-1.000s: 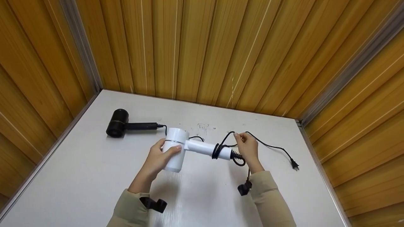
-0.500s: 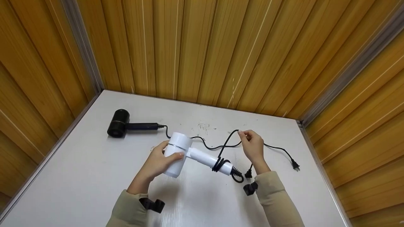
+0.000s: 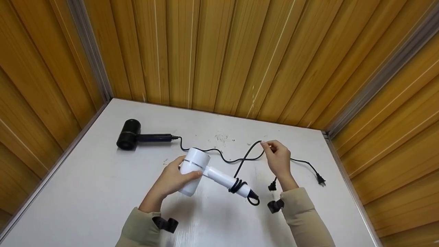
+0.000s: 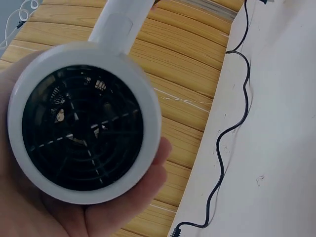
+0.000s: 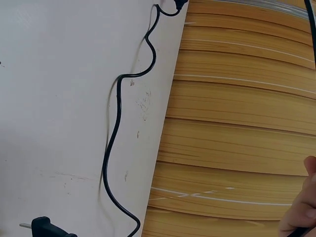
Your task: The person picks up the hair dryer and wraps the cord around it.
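My left hand (image 3: 173, 176) grips the white barrel of a hair dryer (image 3: 198, 158) above the table, thumb along its near side. In the left wrist view, the round dark grille (image 4: 84, 128) of the barrel faces the camera. The dryer's handle slants down to the right, with several turns of black cord (image 3: 236, 185) wound round it. From those turns a stretch of cord (image 3: 247, 154) rises to my right hand (image 3: 279, 159), which pinches it between thumb and fingertips. The cord's plug (image 3: 272, 186) hangs below that hand; the right wrist view shows the plug (image 5: 47, 228) at its lower edge.
A black hair dryer (image 3: 127, 135) lies at the back left of the white table (image 3: 96, 192). Its cord (image 3: 223, 156) runs in waves across the back to a plug (image 3: 320, 179) on the right. Wood-patterned walls (image 3: 212, 58) enclose the table at the back and sides.
The white dryer has come down slightly, and its handle tilts more steeply. My right hand has moved right, and the cord between it and the handle is longer.
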The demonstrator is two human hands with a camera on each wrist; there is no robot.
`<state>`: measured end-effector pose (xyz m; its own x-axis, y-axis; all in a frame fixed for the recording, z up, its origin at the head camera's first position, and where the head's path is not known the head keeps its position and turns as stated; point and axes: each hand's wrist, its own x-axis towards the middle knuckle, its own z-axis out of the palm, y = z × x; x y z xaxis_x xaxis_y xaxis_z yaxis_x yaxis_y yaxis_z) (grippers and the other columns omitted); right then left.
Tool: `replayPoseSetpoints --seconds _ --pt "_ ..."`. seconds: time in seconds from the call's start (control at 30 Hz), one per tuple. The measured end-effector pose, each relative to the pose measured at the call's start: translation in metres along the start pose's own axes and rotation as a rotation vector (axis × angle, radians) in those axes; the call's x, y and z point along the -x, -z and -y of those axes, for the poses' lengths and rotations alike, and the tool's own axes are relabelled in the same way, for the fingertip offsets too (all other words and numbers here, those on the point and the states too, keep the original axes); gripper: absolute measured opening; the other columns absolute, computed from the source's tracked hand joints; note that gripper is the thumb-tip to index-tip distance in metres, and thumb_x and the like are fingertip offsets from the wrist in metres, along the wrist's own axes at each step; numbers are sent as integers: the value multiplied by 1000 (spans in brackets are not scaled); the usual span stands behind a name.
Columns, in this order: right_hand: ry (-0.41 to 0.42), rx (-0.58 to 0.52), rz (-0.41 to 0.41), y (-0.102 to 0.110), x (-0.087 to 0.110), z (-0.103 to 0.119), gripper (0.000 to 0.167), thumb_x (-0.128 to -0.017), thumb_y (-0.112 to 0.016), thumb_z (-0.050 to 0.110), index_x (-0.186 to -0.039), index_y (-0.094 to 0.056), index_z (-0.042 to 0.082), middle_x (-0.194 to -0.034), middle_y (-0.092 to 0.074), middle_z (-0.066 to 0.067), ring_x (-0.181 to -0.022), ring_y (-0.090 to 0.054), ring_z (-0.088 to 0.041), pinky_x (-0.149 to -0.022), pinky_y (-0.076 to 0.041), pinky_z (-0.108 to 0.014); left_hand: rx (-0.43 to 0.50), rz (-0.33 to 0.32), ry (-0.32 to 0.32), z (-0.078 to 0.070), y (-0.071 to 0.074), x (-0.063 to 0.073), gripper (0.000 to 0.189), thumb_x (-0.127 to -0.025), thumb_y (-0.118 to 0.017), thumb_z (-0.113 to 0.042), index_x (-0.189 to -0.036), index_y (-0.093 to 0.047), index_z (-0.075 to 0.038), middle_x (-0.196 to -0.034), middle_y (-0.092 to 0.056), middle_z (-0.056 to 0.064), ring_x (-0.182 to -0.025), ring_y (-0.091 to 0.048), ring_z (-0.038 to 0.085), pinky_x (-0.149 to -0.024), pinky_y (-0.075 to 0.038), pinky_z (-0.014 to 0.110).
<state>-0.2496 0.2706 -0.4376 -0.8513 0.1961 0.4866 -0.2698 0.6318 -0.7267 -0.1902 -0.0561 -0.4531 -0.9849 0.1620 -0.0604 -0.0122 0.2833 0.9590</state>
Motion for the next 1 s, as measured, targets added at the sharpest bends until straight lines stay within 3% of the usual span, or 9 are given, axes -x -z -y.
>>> replayPoseSetpoints --seconds 0.37,0.73,0.83,1.0 --pt "97 -27 0 8 4 15 17 -86 -69 18 -79 -69 3 -54 -42 4 -46 -32 -2 -44 -27 -18 -66 -33 -16 3 0 0 76 -72 -79 -38 -135 -47 -10 -104 -64 11 -84 -63 22 -67 -53 36" --pt "129 -74 29 12 11 31 18 -87 -68 21 -79 -69 5 -56 -46 0 -48 -35 -4 -45 -29 -18 -165 -99 -23 6 -2 -2 79 -71 -79 -37 -137 -45 -8 -107 -65 12 -84 -62 23 -68 -53 38" --pt "136 -64 35 14 16 47 15 -87 -67 14 -79 -68 1 -57 -46 -3 -49 -34 -3 -47 -28 -16 -186 -126 -15 8 -2 -2 80 -72 -79 -38 -137 -44 -8 -110 -64 12 -86 -62 24 -69 -52 38" --pt "172 -64 44 14 21 55 12 -87 -67 9 -78 -67 1 -58 -49 -2 -51 -35 -3 -47 -30 -16 -214 -154 -5 9 -4 -2 82 -72 -78 -40 -139 -42 -7 -113 -64 13 -89 -62 25 -69 -53 39"
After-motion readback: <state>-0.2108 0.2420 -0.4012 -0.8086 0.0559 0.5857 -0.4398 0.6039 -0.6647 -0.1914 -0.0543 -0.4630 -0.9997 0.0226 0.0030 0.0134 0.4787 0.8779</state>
